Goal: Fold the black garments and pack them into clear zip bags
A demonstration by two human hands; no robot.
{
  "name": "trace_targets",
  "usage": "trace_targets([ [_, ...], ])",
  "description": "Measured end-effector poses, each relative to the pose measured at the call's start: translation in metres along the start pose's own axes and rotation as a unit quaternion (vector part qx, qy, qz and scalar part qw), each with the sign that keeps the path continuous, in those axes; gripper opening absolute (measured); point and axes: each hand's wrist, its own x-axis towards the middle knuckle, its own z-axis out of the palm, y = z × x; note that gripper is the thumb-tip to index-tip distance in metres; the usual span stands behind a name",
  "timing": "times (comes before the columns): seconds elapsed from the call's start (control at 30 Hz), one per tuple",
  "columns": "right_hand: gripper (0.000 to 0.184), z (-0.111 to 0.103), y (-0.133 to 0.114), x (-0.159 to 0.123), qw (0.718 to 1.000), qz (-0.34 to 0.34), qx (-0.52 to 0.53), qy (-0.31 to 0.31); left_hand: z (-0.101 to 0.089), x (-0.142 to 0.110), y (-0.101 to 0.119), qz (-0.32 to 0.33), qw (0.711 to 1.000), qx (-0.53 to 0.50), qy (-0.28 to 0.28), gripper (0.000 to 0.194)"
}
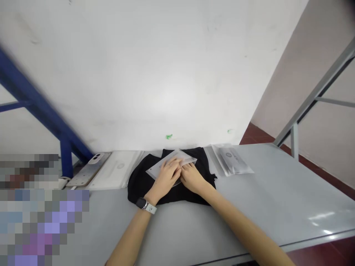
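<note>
A black folded garment (144, 188) lies on the grey table (277, 192), with a frosted plastic bag (188, 160) on top of it. My left hand (166, 176) and my right hand (192, 177) rest side by side on the bag, their fingertips nearly meeting. Whether either hand grips the bag is hidden. A dark smartwatch with a white strap (145, 205) circles my left wrist.
A stack of white packaging (116, 170) and a metal plate with a white phone (95, 159) lie to the left. A sealed bag (230, 162) lies to the right. A white wall backs the table, with blue and grey steel frames at the sides.
</note>
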Motion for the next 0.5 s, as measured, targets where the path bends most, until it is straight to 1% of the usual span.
trace_targets([
  [0.07, 0.037, -0.011, 0.000, -0.014, 1.000, 0.014, 0.019, 0.011, -0.006, 0.000, 0.001, -0.004, 1.000, 0.008, -0.020, 0.029],
  [0.13, 0.034, -0.020, 0.002, -0.023, 0.998, 0.046, 0.036, 0.027, -0.017, -0.002, 0.000, -0.003, 0.998, 0.029, -0.060, 0.022],
  [0.23, 0.025, -0.029, 0.006, -0.028, 0.990, 0.107, 0.048, 0.081, -0.039, -0.011, -0.006, 0.004, 0.991, 0.076, -0.111, 0.037],
  [0.3, 0.022, -0.033, 0.008, -0.028, 0.984, 0.117, 0.056, 0.120, -0.052, -0.022, -0.012, 0.004, 0.986, 0.112, -0.120, 0.040],
  [0.33, 0.022, -0.035, 0.007, -0.027, 0.984, 0.103, 0.059, 0.130, -0.056, -0.028, -0.014, 0.006, 0.984, 0.129, -0.121, 0.037],
  [0.4, 0.026, -0.038, 0.001, -0.025, 0.989, 0.040, 0.057, 0.128, -0.059, -0.039, -0.017, 0.020, 0.981, 0.162, -0.104, 0.027],
  [0.47, 0.027, -0.037, -0.010, -0.023, 0.993, -0.035, 0.041, 0.101, -0.056, -0.047, -0.015, 0.048, 0.978, 0.191, -0.067, 0.016],
  [0.5, 0.024, -0.036, -0.016, -0.022, 0.993, -0.067, 0.029, 0.089, -0.054, -0.050, -0.014, 0.065, 0.976, 0.202, -0.044, 0.010],
])
